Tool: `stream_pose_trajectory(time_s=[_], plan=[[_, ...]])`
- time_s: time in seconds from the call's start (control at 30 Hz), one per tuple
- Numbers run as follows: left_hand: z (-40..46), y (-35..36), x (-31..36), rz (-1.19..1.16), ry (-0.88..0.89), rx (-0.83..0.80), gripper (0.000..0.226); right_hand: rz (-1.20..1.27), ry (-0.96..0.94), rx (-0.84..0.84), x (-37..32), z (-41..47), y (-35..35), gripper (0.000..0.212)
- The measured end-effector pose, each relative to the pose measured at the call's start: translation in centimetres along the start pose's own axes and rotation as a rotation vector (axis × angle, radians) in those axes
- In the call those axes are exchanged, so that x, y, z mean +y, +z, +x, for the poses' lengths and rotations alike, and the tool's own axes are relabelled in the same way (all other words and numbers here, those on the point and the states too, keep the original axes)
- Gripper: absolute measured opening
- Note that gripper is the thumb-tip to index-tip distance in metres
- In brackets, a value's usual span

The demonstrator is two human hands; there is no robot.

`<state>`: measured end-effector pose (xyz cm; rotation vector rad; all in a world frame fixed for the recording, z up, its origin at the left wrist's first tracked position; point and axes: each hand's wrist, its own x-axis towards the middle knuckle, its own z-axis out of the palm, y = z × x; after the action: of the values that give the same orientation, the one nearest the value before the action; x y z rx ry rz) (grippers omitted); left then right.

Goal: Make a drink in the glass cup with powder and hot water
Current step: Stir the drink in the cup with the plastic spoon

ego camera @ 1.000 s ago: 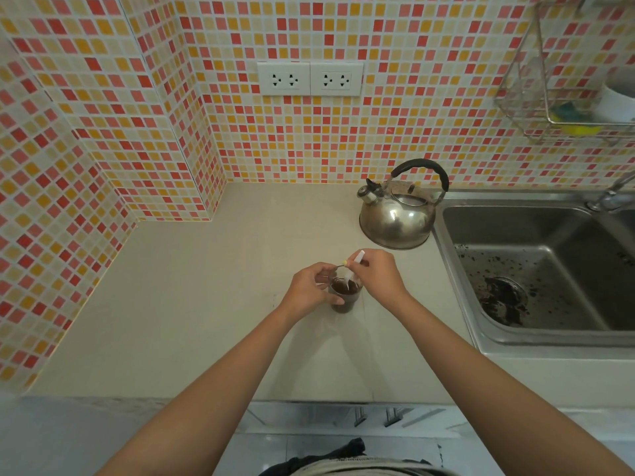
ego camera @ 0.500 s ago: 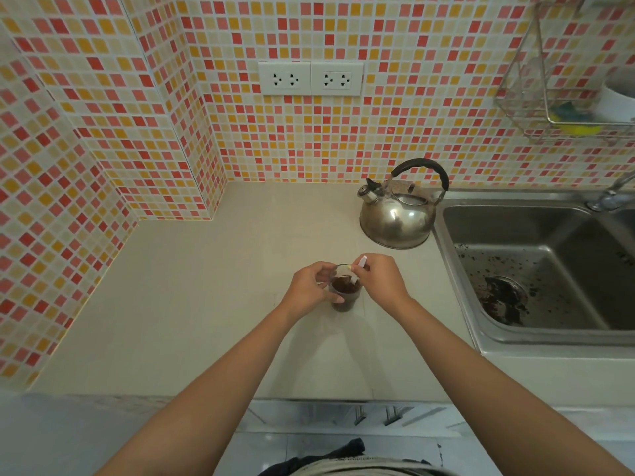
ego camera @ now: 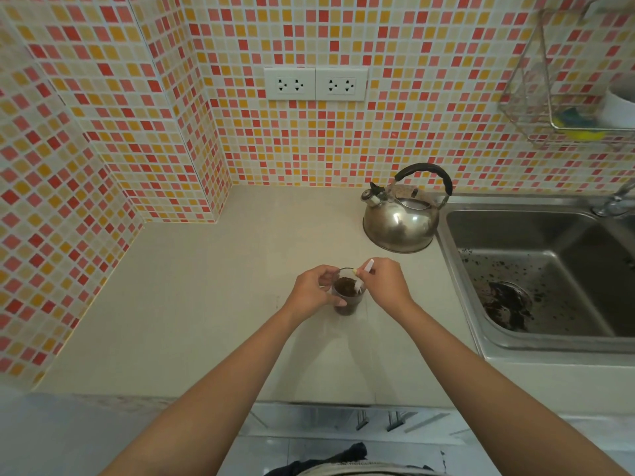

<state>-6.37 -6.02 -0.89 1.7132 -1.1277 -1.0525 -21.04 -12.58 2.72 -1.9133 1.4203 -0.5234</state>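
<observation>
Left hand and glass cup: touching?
Touching. The head view shows the left hand with fingers curled round the glass cup on the counter.

wall tiles [ego camera: 412, 139]: red-orange-cream mosaic | kettle [ego camera: 400, 223]: silver, black handle | powder [ego camera: 345, 288]: seemingly dark brown

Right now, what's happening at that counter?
A person is making a drink. The left hand grips the cup, which stands on the counter and holds dark brown contents. The right hand pinches a small white spoon dipped into the cup, apparently stirring or adding powder. The kettle sits untouched behind, beside the sink.
</observation>
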Motion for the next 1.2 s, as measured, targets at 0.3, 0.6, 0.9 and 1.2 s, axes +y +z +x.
stream_pose_trajectory(time_s=[0.3,0.6,0.9,1.2], plan=[[0.1,0.0,-0.1,-0.008,0.002,0.009,0.069,-0.019,-0.054,-0.016,-0.1,0.1,-0.1,0.020],[0.2,0.0,-0.2,-0.015,0.002,0.004,0.067,0.059,-0.044,-0.027,-0.8,-0.1,0.4,0.018],[0.2,0.1,-0.3,-0.018,-0.010,0.010,0.067,0.204,0.118,0.051,0.3,0.0,0.5,0.015],[0.1,0.0,0.0,-0.017,-0.019,0.005,0.069,0.140,0.196,0.064,0.8,-0.2,0.5,0.032]])
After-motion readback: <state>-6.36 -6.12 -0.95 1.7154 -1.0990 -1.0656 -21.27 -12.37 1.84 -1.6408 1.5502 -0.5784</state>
